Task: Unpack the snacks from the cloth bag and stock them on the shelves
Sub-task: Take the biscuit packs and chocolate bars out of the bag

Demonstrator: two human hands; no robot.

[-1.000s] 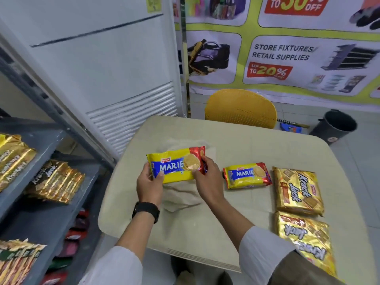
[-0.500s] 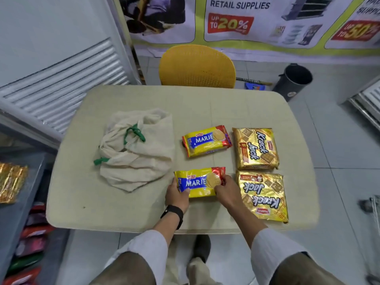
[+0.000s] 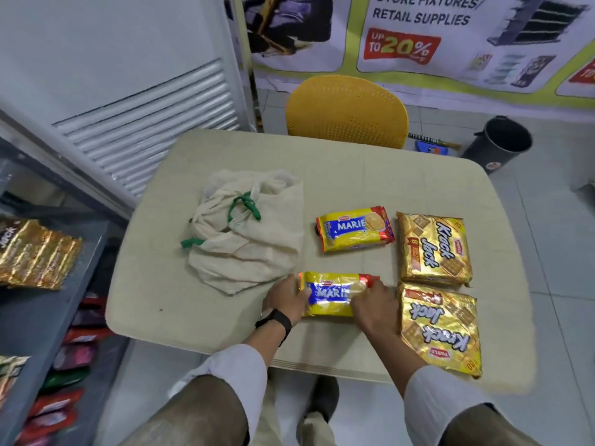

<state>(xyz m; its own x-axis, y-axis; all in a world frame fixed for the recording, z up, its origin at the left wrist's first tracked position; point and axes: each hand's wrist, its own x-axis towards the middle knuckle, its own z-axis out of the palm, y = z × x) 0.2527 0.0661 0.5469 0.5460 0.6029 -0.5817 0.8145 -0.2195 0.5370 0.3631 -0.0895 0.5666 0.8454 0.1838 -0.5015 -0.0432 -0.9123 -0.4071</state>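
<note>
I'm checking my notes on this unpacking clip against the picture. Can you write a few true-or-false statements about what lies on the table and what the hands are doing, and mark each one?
1. Both hands hold the near Marie packet, the left hand at its left end and the right hand at its right end. True.
2. Three Krack Jack packets lie on the table. False: only two, a far Krack Jack packet and a near Krack Jack packet.
3. The cloth bag lies left of the far Marie packet. True.
4. The cloth bag has red ties. False: its ties are green.
5. A yellow chair stands at the table's far side. True.
</note>
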